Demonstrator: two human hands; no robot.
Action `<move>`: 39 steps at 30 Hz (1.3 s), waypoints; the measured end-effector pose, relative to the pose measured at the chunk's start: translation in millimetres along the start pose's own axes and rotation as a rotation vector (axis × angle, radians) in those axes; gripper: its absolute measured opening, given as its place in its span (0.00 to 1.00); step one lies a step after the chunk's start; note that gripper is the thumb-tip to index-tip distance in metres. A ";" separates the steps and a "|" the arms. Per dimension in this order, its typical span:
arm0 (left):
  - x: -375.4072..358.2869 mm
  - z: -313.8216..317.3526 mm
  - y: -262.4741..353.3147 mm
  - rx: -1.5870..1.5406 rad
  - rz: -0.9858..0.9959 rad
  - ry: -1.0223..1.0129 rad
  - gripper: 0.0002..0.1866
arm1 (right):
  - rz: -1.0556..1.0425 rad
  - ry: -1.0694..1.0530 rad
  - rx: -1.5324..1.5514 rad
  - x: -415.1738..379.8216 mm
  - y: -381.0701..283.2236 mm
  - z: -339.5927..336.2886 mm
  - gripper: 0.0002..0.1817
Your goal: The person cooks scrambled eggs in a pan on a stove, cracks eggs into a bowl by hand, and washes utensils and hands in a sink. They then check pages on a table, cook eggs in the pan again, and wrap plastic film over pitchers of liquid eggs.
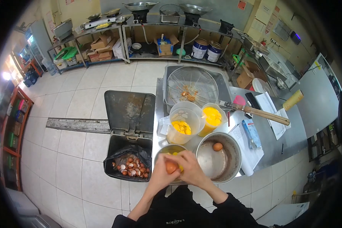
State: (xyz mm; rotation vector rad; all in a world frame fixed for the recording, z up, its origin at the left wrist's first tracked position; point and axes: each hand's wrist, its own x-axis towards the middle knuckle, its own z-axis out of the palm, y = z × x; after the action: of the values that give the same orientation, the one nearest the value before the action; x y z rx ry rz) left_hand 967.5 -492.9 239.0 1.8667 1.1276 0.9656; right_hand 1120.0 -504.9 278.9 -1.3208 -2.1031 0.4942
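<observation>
Egg (pixel 171 166) | held just above metal bowl (pixel 162 150) | grip: left hand (pixel 162 174) and right hand (pixel 190 167) closed around it | probably light, stiff, smooth, fragile | best held gently around middle

Egg (pixel 171 166): orange-brown, partly covered, held above bowl. Bowl (pixel 163 149): round, metal, upright, near side, largely hidden; yellow yolk (pixel 181 168) visible inside.

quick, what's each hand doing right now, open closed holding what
Left hand: closed, holding a brown egg.
Right hand: fingers curled in at the same egg; whether its grip is closed on it cannot be told.
</observation>
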 end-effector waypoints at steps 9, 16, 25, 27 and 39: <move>-65.0 -72.5 -114.8 0.747 -0.596 0.424 0.33 | 0.215 -0.199 -0.861 -66.9 201.4 -34.9 0.16; -59.6 -94.9 -114.6 0.429 -0.427 0.689 0.31 | 0.428 -0.095 -0.204 -59.4 194.2 -33.7 0.15; -48.8 -82.5 -85.9 0.165 -0.444 0.735 0.23 | 0.110 0.326 0.358 -25.4 60.1 -33.5 0.19; -39.9 -68.6 -89.2 0.126 -0.344 0.662 0.22 | -0.047 0.156 0.040 -20.4 62.0 -24.8 0.20; 27.5 0.5 33.7 -0.214 0.068 -0.046 0.24 | 0.589 -0.221 1.293 -4.0 41.7 -26.7 0.18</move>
State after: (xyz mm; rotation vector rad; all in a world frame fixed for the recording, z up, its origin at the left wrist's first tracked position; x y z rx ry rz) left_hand 989.2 -479.2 274.2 1.7534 0.9011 1.0340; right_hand 1167.2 -490.4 273.1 -0.9951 -0.9715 1.8823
